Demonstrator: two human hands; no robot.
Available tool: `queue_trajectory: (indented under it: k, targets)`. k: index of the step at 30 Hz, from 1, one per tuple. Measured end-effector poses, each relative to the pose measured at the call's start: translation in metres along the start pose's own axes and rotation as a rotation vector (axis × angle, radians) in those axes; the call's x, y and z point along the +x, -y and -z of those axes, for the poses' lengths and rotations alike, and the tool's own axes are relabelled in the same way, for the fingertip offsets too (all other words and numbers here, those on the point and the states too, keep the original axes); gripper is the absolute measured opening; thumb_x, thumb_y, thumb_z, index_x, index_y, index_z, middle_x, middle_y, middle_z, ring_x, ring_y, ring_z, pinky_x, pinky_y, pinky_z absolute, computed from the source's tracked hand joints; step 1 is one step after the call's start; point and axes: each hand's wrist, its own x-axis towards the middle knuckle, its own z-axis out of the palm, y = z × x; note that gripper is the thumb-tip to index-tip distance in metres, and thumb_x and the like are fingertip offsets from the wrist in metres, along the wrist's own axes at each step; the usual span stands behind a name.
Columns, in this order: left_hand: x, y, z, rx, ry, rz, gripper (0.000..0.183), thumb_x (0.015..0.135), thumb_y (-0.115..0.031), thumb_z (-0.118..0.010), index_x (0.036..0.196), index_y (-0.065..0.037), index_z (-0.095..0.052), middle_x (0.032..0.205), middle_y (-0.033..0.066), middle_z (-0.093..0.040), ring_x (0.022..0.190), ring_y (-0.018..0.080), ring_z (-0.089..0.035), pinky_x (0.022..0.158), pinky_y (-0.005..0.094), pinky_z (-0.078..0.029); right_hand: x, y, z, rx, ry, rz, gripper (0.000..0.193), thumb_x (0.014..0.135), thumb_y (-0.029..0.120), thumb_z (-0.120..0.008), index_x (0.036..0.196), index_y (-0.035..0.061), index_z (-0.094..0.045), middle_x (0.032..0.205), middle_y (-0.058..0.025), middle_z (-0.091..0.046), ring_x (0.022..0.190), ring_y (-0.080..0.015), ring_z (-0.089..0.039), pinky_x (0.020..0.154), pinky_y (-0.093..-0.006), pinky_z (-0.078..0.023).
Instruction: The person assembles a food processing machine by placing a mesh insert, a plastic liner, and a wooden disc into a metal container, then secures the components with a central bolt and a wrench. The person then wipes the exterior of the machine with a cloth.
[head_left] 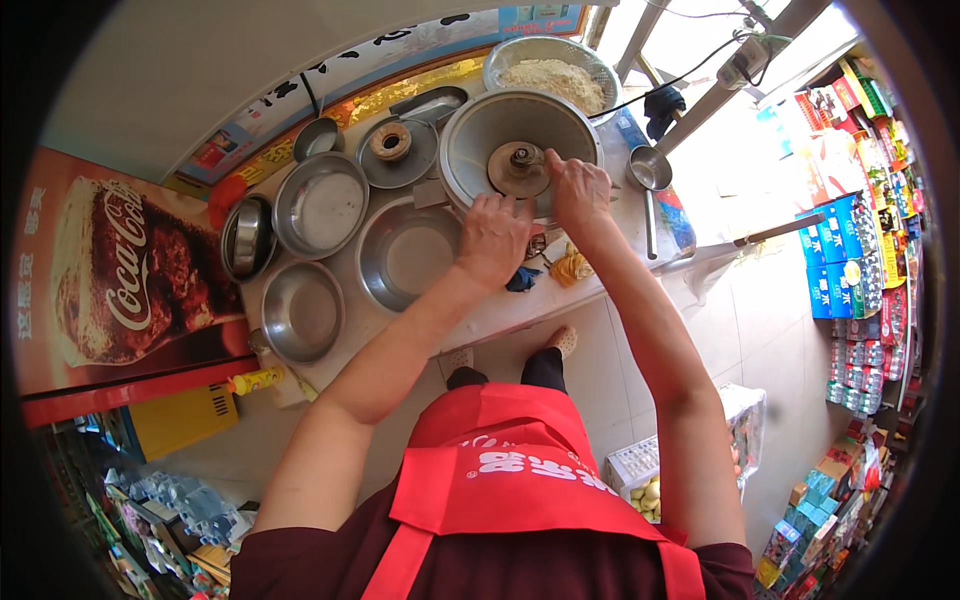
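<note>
A round grey metal basin with a wide rim (465,112) stands on the table. In its middle sits a brownish disc (508,178) with a small metal spindle head (521,157). My left hand (495,235) lies over the basin's near rim, fingers pointing inward and slightly bent, holding nothing that shows. Reaching further in over the right side of the rim is my right hand (580,190), one finger stretched toward the disc and spindle. Its other fingertips are partly hidden behind the hand. Beside my left forearm stands a wide metal bowl (412,250).
More metal bowls (321,205) cover the table's left side, near a pan with a ring-shaped piece (390,141). A perforated basin of pale yellow powder (555,82) stands behind. A ladle (650,170) and yellow cloth (570,266) lie rightward. Shelves of packaged goods (850,250) line the right.
</note>
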Motion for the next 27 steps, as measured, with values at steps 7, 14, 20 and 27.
queue_trajectory:
  k: [7, 14, 20, 27]
  targets:
    - [0.011, -0.002, 0.0, -0.144, 0.12, 0.045, 0.038, 0.088, -0.036, -0.068, 0.114, -0.008, -0.068, 0.095, 0.0108, -0.069, 0.095, 0.0289, -0.064, 0.091, 0.0426, -0.046, 0.004, -0.017, 0.004, -0.023, 0.005, 0.119, 0.03, 0.095, 0.021, -0.054, 0.122, 0.0223, -0.065, 0.084, -0.0094, -0.07, 0.081, -0.0292, -0.071, 0.071, -0.0439, -0.052]
    - [-0.002, 0.068, 0.021, -0.112, 0.138, -0.229, 0.041, 0.094, -0.034, -0.062, 0.125, -0.008, -0.064, 0.124, 0.0111, -0.066, 0.122, 0.03, -0.057, 0.112, 0.0479, -0.035, 0.04, -0.05, 0.009, 0.043, -0.148, 0.407, 0.024, 0.095, 0.02, -0.054, 0.113, 0.023, -0.07, 0.082, -0.0098, -0.072, 0.085, -0.0282, -0.07, 0.075, -0.0406, -0.052]
    - [-0.007, 0.041, 0.008, -0.133, 0.045, -0.137, 0.032, 0.09, -0.025, -0.065, 0.114, -0.004, -0.069, 0.115, 0.0139, -0.069, 0.114, 0.0294, -0.061, 0.102, 0.0448, -0.043, 0.05, -0.049, 0.013, 0.038, -0.007, 0.391, 0.029, 0.094, 0.02, -0.058, 0.121, 0.0207, -0.068, 0.085, -0.0106, -0.072, 0.089, -0.0299, -0.069, 0.079, -0.0434, -0.051]
    - [-0.005, 0.007, 0.003, -0.01, -0.052, -0.041, 0.029, 0.086, -0.02, -0.067, 0.109, -0.003, -0.069, 0.105, 0.0123, -0.07, 0.103, 0.0272, -0.063, 0.093, 0.04, -0.047, 0.015, -0.016, 0.008, -0.026, 0.01, 0.135, 0.021, 0.095, 0.02, -0.057, 0.114, 0.0209, -0.066, 0.083, -0.0119, -0.071, 0.082, -0.0316, -0.072, 0.069, -0.0436, -0.054]
